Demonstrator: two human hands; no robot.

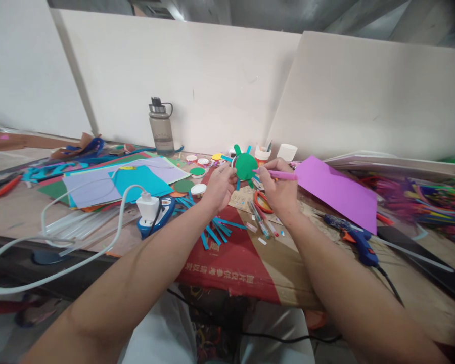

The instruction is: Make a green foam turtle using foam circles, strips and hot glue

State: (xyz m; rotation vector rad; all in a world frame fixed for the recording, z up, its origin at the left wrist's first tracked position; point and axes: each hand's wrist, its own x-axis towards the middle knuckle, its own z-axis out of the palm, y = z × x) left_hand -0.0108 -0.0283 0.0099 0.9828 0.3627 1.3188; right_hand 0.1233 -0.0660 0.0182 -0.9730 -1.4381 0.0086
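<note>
Near the middle of the view, my left hand point(220, 186) grips the edge of a round green disc point(246, 166) with green and blue strips sticking out around it. My right hand point(279, 184) is closed on a pink pen point(280, 175), its tip at the disc's right side. Below the hands, several pens point(261, 220) and orange-handled scissors point(263, 202) lie on flattened cardboard point(235, 263). Blue paper strips point(216, 231) are spread under my left wrist.
On the left are stacked coloured paper sheets point(140, 179), a power socket block point(157, 215) with a looping white cable, and a bottle point(161, 126). To the right lie purple paper point(337, 194), a blue glue gun point(362, 245) and colourful pipe cleaners point(420, 202).
</note>
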